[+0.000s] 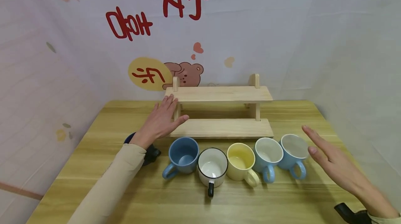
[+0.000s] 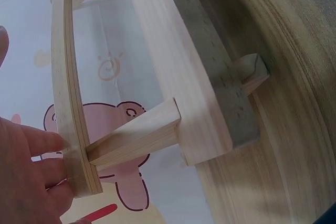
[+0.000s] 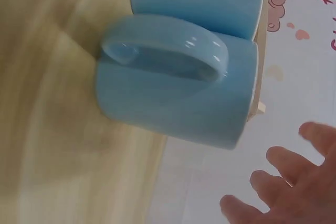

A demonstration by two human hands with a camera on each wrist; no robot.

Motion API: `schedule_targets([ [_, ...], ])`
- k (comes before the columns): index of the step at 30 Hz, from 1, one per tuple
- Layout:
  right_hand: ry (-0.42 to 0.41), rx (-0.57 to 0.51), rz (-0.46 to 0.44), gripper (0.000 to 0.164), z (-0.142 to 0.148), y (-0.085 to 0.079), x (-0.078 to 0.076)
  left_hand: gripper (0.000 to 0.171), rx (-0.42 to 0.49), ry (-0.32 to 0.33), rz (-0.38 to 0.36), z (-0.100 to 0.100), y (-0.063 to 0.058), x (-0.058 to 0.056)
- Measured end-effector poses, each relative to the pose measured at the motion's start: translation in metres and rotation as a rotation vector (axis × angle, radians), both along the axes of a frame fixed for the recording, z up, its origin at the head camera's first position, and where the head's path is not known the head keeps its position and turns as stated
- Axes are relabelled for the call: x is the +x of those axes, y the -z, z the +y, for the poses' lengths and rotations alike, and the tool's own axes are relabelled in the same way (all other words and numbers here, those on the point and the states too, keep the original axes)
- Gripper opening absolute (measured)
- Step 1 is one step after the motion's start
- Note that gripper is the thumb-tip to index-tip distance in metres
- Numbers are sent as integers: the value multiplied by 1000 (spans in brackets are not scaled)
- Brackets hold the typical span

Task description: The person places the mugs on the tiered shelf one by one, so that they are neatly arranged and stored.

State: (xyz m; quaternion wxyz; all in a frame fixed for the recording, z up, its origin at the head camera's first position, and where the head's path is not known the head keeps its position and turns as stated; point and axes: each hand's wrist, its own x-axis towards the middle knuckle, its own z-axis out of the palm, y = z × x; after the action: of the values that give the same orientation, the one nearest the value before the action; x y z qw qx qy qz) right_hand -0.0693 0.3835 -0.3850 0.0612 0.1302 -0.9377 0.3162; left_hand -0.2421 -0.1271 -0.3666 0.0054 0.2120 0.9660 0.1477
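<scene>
My left hand [image 1: 159,121] reaches to the left end of a two-tier wooden rack [image 1: 219,94], fingers extended and touching the upper board. In the left wrist view, the fingertips meet the edge of that board [image 2: 79,166]. Over the table's right side hovers my right hand [image 1: 338,164], fingers spread and holding nothing. Nearest to it is a light blue mug [image 1: 293,146], whose handle [image 3: 168,30] shows in the right wrist view. Left of that stand another light blue mug [image 1: 268,151], a yellow mug [image 1: 240,157], a white black-rimmed mug [image 1: 213,164] and a blue mug [image 1: 183,156].
Behind the left wrist, a dark blue object [image 1: 129,138] is mostly hidden. The mugs stand upright in a row before the rack, handles toward me. A printed white cloth [image 1: 266,36] hangs behind the wooden table [image 1: 175,203].
</scene>
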Motion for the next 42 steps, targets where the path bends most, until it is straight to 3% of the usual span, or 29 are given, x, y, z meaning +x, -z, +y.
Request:
schedule_targets([
  [4, 54, 12, -4, 62, 7, 10, 10, 98, 10, -6, 9, -2, 3, 2],
  [12, 87, -88, -27, 47, 17, 25, 24, 95, 18, 7, 2, -2, 0, 2],
  [24, 181, -57, -184, 30, 11, 40, 29, 96, 18, 4, -1, -2, 2, 2],
  [34, 153, -140, -261, 26, -4, 46, 26, 97, -6, -3, 6, -1, 2, 2],
  [42, 106, -298, -326, 31, -5, 53, 22, 97, -12, -3, 13, -1, 2, 3],
])
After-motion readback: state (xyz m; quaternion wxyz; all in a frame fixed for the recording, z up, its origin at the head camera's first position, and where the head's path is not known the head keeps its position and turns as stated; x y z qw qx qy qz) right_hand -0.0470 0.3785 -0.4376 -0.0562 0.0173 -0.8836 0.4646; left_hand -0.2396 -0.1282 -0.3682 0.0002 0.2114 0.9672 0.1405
